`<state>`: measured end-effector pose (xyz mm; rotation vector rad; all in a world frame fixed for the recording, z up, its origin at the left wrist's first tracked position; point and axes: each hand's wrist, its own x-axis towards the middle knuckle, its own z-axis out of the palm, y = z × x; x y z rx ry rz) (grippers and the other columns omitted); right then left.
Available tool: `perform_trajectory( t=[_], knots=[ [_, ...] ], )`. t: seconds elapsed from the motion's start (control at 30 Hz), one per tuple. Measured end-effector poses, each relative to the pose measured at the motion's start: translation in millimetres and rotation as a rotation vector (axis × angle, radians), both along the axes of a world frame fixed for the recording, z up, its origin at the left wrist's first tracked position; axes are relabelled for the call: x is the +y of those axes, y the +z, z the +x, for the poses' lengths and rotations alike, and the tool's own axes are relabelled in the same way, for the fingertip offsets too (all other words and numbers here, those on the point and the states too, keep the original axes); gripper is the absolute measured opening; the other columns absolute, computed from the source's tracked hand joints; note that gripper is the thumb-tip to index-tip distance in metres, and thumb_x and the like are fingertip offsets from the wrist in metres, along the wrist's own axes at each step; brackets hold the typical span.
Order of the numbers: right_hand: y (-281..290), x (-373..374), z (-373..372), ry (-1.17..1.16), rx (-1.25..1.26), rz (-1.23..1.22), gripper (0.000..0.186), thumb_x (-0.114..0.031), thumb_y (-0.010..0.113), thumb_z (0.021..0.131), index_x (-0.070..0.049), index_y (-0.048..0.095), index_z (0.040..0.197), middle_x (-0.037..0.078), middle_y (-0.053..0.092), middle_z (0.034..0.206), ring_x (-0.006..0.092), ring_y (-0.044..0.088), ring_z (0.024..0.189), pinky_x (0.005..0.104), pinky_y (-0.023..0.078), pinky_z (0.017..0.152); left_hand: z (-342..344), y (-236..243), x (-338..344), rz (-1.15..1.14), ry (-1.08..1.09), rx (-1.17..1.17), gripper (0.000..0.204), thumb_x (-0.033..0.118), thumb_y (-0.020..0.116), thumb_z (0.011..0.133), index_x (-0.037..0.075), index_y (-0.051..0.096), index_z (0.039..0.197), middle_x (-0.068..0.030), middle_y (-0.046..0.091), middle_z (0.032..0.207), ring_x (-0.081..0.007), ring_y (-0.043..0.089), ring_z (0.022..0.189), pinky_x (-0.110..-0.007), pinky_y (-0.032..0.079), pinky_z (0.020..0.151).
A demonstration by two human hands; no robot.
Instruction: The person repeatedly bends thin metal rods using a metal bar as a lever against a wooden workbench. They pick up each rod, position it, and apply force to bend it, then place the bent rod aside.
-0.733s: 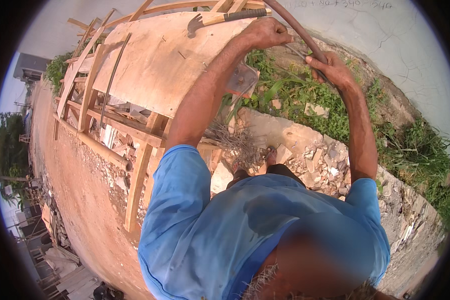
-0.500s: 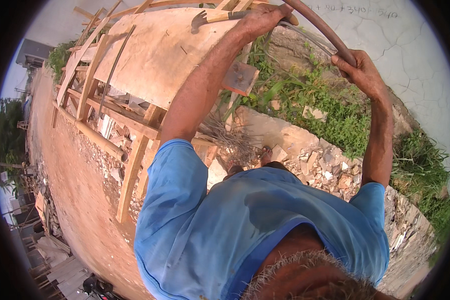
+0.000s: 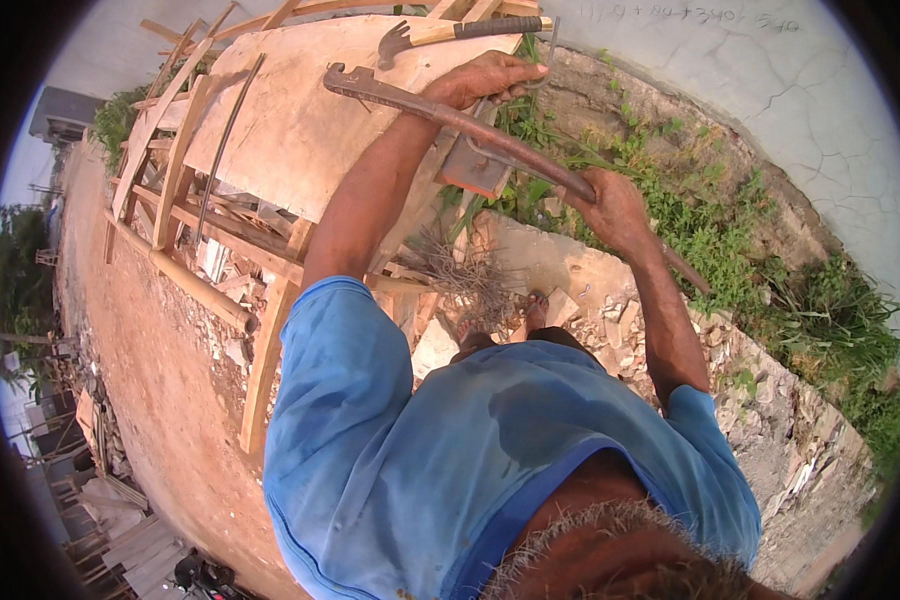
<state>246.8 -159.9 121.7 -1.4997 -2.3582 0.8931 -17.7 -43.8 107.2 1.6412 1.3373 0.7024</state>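
1. Closed around a hooked bar (image 3: 530, 156) with the right grip (image 3: 615, 208).
2. Pinching a thin rod (image 3: 554, 40) in the left grip (image 3: 488, 76).
3. Holding the bar just below the left grip, with a hammer (image 3: 475, 29) just above.

A: Any text? Quick.
B: One handwritten line (image 3: 715, 17), thin dark strokes, on the pale plastered wall (image 3: 820, 130), top right of the head view.
A: Words or figures?
B: Figures, with plus signs among them, laid out like a sum. Single row, dipping slightly toward the right.
A: All clear?
B: Partly. Left end's faint, close to the picture's upper rim. Logging it as handwritten numerals on wall.
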Motion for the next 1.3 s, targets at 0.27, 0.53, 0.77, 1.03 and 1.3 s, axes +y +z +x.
perform_trajectory(
  t=[0.27, 0.53, 0.77, 1.03, 1.3],
  knots=[
    [-43.2, 27.6, -20.9, -0.056, 0.055, -0.178, 0.035, -0.037, 0.069, 0.089, -0.001, 0.070, 0.088, 0.015, 0.064, 0.065, 0.0322, 0.065, 0.065, 0.0449, 0.048, 0.066, -8.6, -48.2, 14.3, 0.354, -0.049, 0.486, 0.051, 0.054, 0.058, 0.092, 0.005, 0.074, 0.085, -0.0152, 0.067, 0.073, -0.0285, 0.063, 0.068, -0.041, 0.050, 0.071],
    [-62.3, 27.8, -21.1, -0.040, 0.043, -0.144, 0.035, -0.035, 0.070, 0.089, -0.001, 0.067, 0.086, 0.008, 0.058, 0.062, 0.0206, 0.057, 0.057, 0.0410, 0.045, 0.059, 3.2, -67.0, 17.0, 0.504, -0.137, 0.647, 0.045, 0.047, 0.051, 0.096, 0.008, 0.072, 0.089, -0.0180, 0.070, 0.080, -0.0371, 0.068, 0.079, -0.047, 0.053, 0.075],
    [-63.4, 20.4, -9.6, -0.107, 0.117, -0.120, 0.038, -0.036, 0.070, 0.090, 0.001, 0.067, 0.096, 0.009, 0.057, 0.062, 0.0207, 0.057, 0.058, 0.0407, 0.044, 0.058, 3.5, -75.6, 19.5, 0.466, -0.211, 0.648, 0.040, 0.044, 0.055, 0.094, 0.009, 0.073, 0.092, -0.0175, 0.071, 0.084, -0.0366, 0.068, 0.080, -0.047, 0.054, 0.077],
    [-30.1, 43.5, 120.9, -0.169, -0.181, -0.012, 0.045, -0.046, 0.072, 0.087, -0.002, 0.070, 0.099, 0.011, 0.063, 0.066, 0.0224, 0.061, 0.060, 0.0414, 0.046, 0.057, -0.7, -109.9, 23.4, 0.652, -0.078, 0.586, 0.037, 0.047, 0.058, 0.092, 0.015, 0.073, 0.101, -0.0154, 0.070, 0.086, -0.0309, 0.069, 0.088, -0.046, 0.055, 0.081],
    [-25.1, 114.3, 176.8, 0.078, -0.442, 0.064, 0.044, -0.046, 0.072, 0.088, -0.002, 0.071, 0.089, 0.008, 0.059, 0.056, 0.0187, 0.059, 0.052, 0.0381, 0.046, 0.051, 8.7, -87.6, 16.6, 0.571, -0.106, 0.574, 0.037, 0.039, 0.053, 0.094, 0.008, 0.067, 0.079, -0.0162, 0.064, 0.071, -0.0377, 0.063, 0.071, -0.049, 0.050, 0.068]
  ],
)
